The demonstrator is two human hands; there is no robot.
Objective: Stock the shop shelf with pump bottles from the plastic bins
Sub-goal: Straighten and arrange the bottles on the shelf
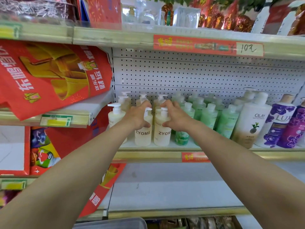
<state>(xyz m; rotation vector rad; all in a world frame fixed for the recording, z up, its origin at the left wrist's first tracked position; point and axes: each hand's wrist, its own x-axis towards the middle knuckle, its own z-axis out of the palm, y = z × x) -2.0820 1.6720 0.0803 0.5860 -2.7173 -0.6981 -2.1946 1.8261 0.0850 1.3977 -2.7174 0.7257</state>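
Two cream ZYOME pump bottles stand side by side at the front of the shop shelf [148,153]. My left hand [140,115] grips the left cream bottle [143,136] around its shoulder. My right hand [175,119] grips the right cream bottle [162,135] the same way. More cream pump bottles [115,115] stand to the left and behind them. Several green pump bottles [208,116] fill the rows to the right.
Large Olay [250,123] and purple Lux bottles [279,123] stand at the shelf's right end. Red gift bags [49,76] hang over the left shelving. A white shelf [173,187] lies below. A clear plastic bin's rim [115,223] shows at the bottom edge.
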